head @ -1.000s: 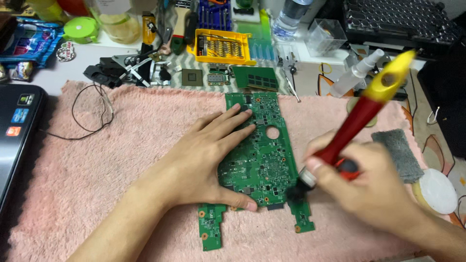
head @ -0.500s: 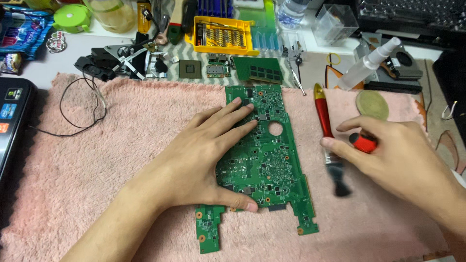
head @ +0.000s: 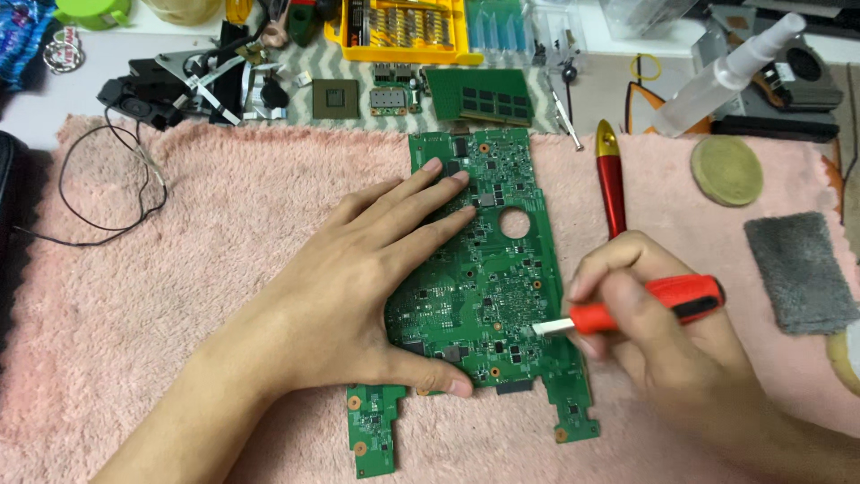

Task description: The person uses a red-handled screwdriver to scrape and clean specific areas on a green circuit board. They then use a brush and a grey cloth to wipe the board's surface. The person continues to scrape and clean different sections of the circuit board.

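At 12 o'clock on the tabletop, a yellow tray holds rows of screwdriver bits, with a clear case of pale blue parts just beside it at 3 o'clock.

The green circuit board lies flat at the centre of the pink fleece mat, its long axis running 12 to 6 o'clock. The left hand lies palm down on the board's 9 o'clock half, fingers spread toward 1 o'clock and the thumb pressing near the board's lower edge; this grip is flat and open, holding nothing, only pinning the board. The forearm comes in from 7 o'clock.

The right hand sits at 3 o'clock of the board, its grip closed around a red-handled tool. The tool lies nearly level, and its pale tip touches the board's lower 3 o'clock part.

A red and yellow brush lies on the mat, partly behind the right hand. Further toward 3 o'clock lie a round tan pad and a grey cloth.
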